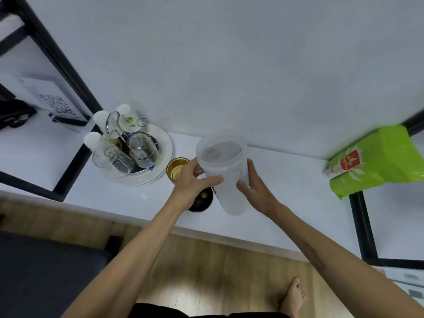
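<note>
Both hands grip a tall translucent plastic tumbler (223, 171), lifted above the white worktop (286, 180) near its front edge. The left hand (191, 183) curls round its left side, the right hand (257, 188) round its right. Its long axis stands nearly upright, with the open mouth facing up.

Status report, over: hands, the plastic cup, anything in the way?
Left hand and right hand both grip the clear plastic cup. Cup open-topped, looks empty. Black dish and gold tin close at its left.

A plain white wall (229, 53) rises behind a white counter (286, 191) above wooden flooring (206, 271).
</note>
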